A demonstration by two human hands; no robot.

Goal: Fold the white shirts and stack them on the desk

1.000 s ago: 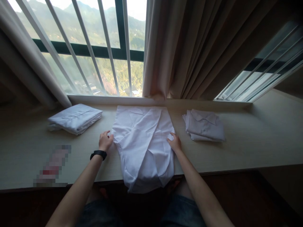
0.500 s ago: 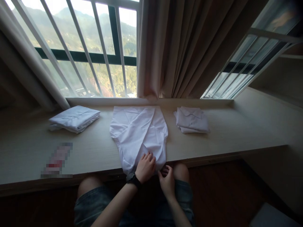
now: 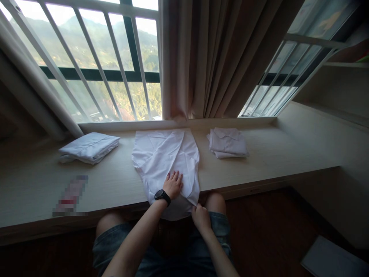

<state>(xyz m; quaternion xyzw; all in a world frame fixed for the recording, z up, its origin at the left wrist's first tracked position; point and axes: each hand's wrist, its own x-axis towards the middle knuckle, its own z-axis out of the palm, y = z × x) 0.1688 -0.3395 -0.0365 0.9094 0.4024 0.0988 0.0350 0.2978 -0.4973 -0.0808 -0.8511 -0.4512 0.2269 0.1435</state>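
A white shirt (image 3: pixel 161 157) lies spread on the pale desk (image 3: pixel 259 169), its lower end hanging over the front edge above my lap. Flat on the lower middle of the cloth rests my left hand (image 3: pixel 173 184), fingers stretched out, a black watch on its wrist. My right hand (image 3: pixel 201 217) is closed on the shirt's lower right edge, just off the desk's front. To the left sits a folded white shirt stack (image 3: pixel 90 147); on the right is another folded white shirt (image 3: pixel 227 142) with its collar uppermost.
A blurred-out reddish item (image 3: pixel 70 196) lies near the desk's front left. Behind the desk stand a barred window (image 3: pixel 100 73) and a brown curtain (image 3: pixel 196 65). A side panel (image 3: pixel 317 134) bounds the right. On the dark floor lies a pale flat object (image 3: pixel 334 257).
My left hand has moved up the shirt and flattened out. The right hand has closed on the shirt's lower edge, and the hem now hangs lower. The camera view has shifted slightly.
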